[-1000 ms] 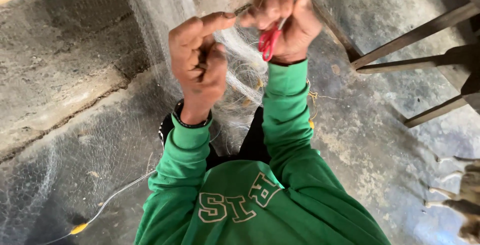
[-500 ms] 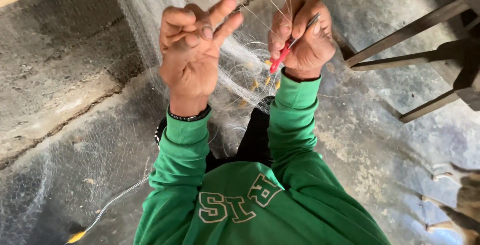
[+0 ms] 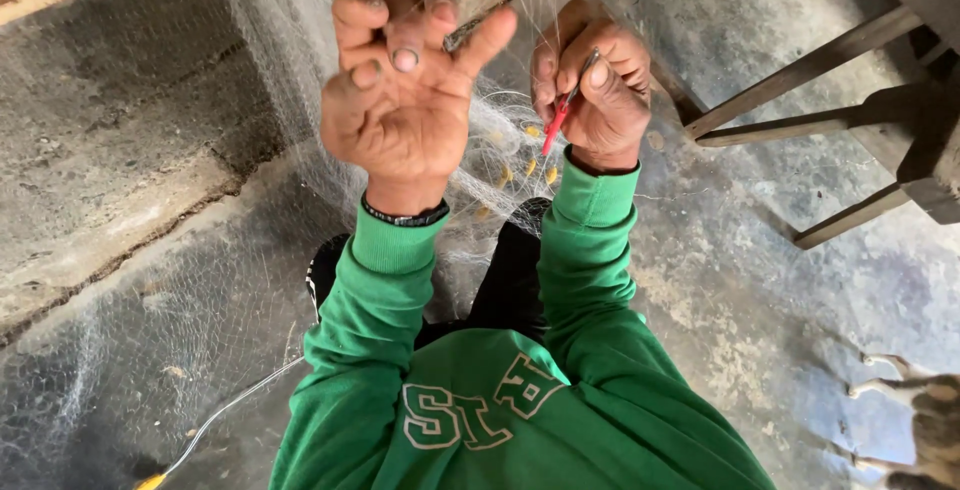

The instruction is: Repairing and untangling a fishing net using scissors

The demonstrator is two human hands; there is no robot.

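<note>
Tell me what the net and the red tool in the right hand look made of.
Net: fine translucent filament, probably nylon monofilament, pale and see-through. Red tool in the right hand: apparently glossy plastic, with a dark, possibly metal upper part.

Green sleeves (image 3: 380,290); red tool (image 3: 556,130); white net (image 3: 480,165); grey floor (image 3: 760,330).

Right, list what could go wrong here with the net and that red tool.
1. The right hand grips a thin red tool close to the left hand, whose fingers are spread and curled in the fine net; a slip could prick a finger.
2. The net drapes over the floor and around the dark shoe, so it may snag or trip.
</note>
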